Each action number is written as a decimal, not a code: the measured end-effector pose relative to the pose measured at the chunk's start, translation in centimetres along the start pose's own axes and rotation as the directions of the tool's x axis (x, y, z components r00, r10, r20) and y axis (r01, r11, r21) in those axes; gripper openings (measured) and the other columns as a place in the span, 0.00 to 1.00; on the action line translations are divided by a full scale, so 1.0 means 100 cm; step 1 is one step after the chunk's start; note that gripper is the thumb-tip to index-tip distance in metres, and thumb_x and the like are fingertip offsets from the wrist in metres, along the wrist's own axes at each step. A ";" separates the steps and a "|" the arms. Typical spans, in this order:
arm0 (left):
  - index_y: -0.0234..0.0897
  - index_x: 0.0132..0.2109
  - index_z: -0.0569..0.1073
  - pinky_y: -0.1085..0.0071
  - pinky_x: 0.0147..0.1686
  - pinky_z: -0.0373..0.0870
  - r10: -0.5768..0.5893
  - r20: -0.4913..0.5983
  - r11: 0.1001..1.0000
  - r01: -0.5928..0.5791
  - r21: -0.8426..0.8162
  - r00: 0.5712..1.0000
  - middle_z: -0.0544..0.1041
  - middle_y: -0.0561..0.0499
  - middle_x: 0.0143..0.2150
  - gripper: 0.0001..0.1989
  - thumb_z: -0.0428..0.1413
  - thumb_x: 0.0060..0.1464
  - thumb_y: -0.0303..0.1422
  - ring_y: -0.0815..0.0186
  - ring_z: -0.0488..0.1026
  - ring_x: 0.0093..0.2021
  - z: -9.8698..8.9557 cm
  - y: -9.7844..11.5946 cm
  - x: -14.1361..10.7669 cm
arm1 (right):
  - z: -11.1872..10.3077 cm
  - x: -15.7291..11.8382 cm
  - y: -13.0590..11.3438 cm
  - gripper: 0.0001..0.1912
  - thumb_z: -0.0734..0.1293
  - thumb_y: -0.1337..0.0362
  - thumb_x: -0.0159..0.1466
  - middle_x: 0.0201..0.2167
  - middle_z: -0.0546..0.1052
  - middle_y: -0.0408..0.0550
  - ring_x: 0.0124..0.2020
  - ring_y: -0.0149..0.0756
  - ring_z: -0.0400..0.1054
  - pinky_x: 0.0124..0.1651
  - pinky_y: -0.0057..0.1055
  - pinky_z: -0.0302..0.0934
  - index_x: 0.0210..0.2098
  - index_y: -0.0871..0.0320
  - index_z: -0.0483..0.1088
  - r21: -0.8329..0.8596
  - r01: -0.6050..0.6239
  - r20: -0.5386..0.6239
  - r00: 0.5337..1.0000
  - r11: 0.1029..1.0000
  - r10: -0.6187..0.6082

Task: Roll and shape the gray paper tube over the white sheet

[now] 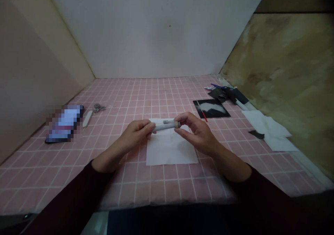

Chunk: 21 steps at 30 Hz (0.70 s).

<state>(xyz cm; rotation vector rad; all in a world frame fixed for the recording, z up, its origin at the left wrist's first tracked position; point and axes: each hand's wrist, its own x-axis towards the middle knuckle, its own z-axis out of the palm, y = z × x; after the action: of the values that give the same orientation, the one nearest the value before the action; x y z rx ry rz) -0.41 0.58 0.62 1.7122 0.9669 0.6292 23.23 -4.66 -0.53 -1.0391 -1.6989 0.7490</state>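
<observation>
Both hands hold a pale grey tube (165, 126) level above a sheet of white paper (171, 151). My left hand (138, 131) is closed round its left end, with the thumb on top. At the other end, my right hand (197, 130) has its thumb and fingertips closed on a tan band (176, 124). A short grey clip-like piece (169, 121) shows along the tube's upper side; I cannot tell whether it is joined to it. The fingers hide the tube's left tip.
Black sandpaper with white dust (212, 109) lies right of the paper, a thin red-tipped stick (202, 112) across it. Dark scraps (221, 94) and white sheets (270, 132) lie along the right wall. At left are a phone (65, 123), a white flat stick (88, 118) and small grey bits (98, 107).
</observation>
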 end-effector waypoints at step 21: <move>0.36 0.37 0.73 0.73 0.34 0.61 0.239 -0.045 0.971 -0.237 0.036 0.970 0.69 0.54 0.33 0.09 0.61 0.56 0.37 0.69 0.65 0.35 0.003 -0.009 0.002 | 0.013 0.000 -0.003 0.12 0.68 0.56 0.64 0.27 0.76 0.45 0.29 0.32 0.70 0.34 0.30 0.62 0.32 0.59 0.72 -0.003 -0.232 0.083 0.969 0.973 0.231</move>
<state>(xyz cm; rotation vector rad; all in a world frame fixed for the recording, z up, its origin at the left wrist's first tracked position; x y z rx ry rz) -0.37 0.76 -0.34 1.8639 0.8140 0.8200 21.97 -4.83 -0.75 -1.2308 -1.6610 0.9581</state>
